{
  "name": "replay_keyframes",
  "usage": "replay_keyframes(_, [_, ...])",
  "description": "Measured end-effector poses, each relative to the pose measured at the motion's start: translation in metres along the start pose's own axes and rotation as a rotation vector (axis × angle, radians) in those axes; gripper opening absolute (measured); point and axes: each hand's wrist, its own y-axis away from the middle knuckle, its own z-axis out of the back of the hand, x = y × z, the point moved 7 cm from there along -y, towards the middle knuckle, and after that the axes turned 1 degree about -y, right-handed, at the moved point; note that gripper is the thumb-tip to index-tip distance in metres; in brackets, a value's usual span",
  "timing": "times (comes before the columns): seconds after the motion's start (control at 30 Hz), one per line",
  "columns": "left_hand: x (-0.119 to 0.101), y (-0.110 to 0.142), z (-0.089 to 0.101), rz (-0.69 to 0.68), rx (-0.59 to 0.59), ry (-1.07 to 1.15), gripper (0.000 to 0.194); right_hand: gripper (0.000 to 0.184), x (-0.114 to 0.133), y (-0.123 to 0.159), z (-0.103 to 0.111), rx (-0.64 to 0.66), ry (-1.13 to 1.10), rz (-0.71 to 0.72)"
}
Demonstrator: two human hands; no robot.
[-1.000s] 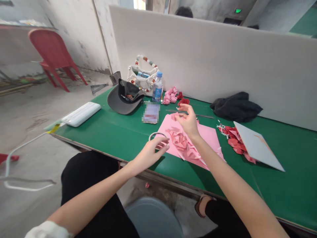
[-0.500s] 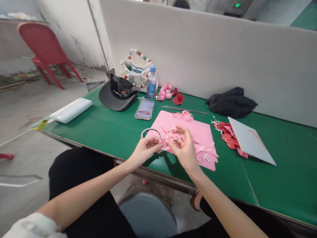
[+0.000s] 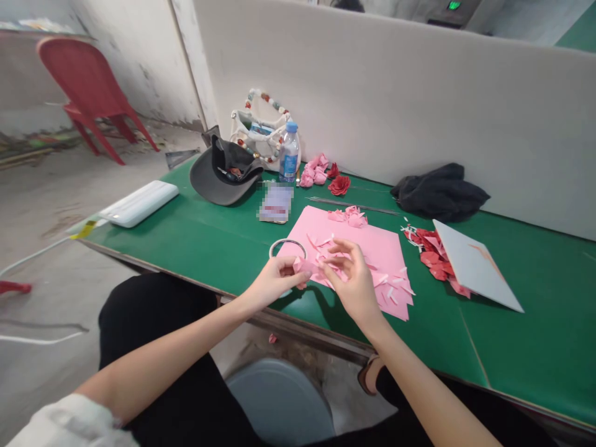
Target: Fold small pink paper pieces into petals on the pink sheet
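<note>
The left hand (image 3: pixel 274 280) and right hand (image 3: pixel 356 287) face each other, fingertips nearly meeting, over the front of the long green-topped table (image 3: pixel 218 239). A second ago the right one was up over the far part of the paper; now it is down beside its partner, which I'd read as a turn from reaching to close work on one piece. Both forearms slant in from the near side; the right hand's fingers are curled and spread. Partly beneath it lie flat, square-edged pink paper sheets (image 3: pixel 384 244), with a cluster of crumpled pink paper pieces (image 3: pixel 351 216) near their far edge. A thin, pale, round ring (image 3: pixel 271 248) sits just beyond the left hand. Smaller still, a crinkled pink folded-paper piece (image 3: pixel 301 272) is pinched between left thumb and fingers; whether the right fingertips grip it too, I can't tell. Slim white paper strips (image 3: pixel 392 295) litter the sheets.
</note>
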Motion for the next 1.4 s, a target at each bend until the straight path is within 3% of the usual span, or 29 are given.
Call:
replay_keyframes(0.1, [0.000,-0.001,0.005,0.007,-0.033,-0.032,0.028,0.038,0.011,-0.004,0.004,0.013,0.084,0.104])
replay_keyframes(0.27, [-0.002,-0.001,0.006,-0.002,-0.053,-0.035,0.029,0.041,0.002,-0.004,-0.006,0.163,-0.151,-0.108])
replay_keyframes(0.53, [-0.005,0.000,0.001,-0.016,-0.012,-0.017,0.029,0.048,-0.015,-0.002,-0.008,0.155,-0.241,-0.291])
replay_keyframes(0.8, [-0.002,0.000,0.000,0.020,0.015,0.029,0.026,0.045,-0.017,-0.004,-0.007,0.193,-0.203,-0.298])
replay_keyframes(1.07, [-0.003,0.000,-0.002,0.022,0.008,0.018,0.030,0.047,-0.018,-0.003,-0.007,0.148,-0.199,-0.298])
replay_keyframes(1.4, [0.000,0.000,0.002,0.009,-0.043,0.000,0.032,0.052,-0.011,0.003,-0.012,0.061,-0.186,-0.170])
